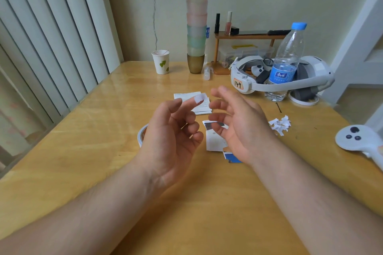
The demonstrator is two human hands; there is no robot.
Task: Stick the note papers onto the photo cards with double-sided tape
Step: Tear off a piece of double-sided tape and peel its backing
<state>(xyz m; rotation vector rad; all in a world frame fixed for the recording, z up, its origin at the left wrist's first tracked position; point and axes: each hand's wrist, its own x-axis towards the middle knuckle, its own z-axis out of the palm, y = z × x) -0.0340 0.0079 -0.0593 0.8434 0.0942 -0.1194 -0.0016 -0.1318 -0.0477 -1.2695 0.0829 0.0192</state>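
Both my hands hover palm-up above the middle of the wooden table [103,151]. A small white piece of double-sided tape [200,98] clings to the tip of my left hand's [172,132] index finger; the other fingers curl loosely. My right hand [238,124] is beside it, fingers relaxed and spread, holding nothing. Under my right hand lie photo cards [214,141], one face down and white, another showing a blue corner [232,157]. A stack of note papers [186,96] lies just beyond the hands. The tape roll [141,135] peeks out behind my left hand.
A pile of torn white backing scraps [279,124] lies to the right. Further back stand a water bottle [287,62], a white headset [290,76], a paper cup [161,62], a tall cup stack [196,20] and a small shelf [248,37]. A white controller [356,138] lies at the right edge.
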